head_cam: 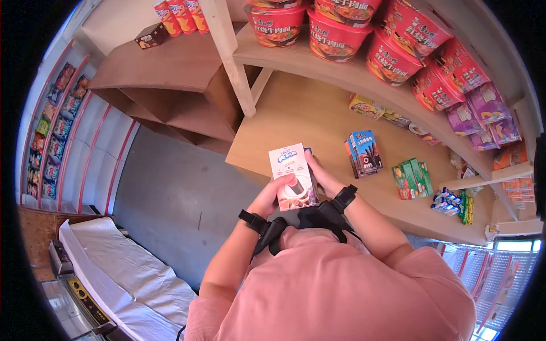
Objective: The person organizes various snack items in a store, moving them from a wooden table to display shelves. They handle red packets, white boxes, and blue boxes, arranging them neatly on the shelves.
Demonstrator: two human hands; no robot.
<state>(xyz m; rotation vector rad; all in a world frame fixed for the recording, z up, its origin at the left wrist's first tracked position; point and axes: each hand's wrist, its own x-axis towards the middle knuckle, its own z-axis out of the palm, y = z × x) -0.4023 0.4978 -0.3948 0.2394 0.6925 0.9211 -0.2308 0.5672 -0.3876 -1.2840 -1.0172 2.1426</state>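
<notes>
Between my two hands is an upright pale pink and white snack carton (291,179), its printed front facing up at me. My left hand (268,197) grips its left side, the thumb lying across the front. Along the right side, my right hand (320,172) holds the edge. A dark blue edge shows behind the carton near my right fingers; whether it is a second box I cannot tell. To the right, blue and brown chocolate stick boxes (365,154) stand on the wooden counter (294,115).
Green boxes (412,179) and small blue packets (446,201) are farther right on the counter. Above it, a wooden shelf (294,57) bears red instant noodle tubs (339,34). Brown cubbies (170,76) stand left, near snack racks (64,115). A white cloth (128,264) covers something lower left.
</notes>
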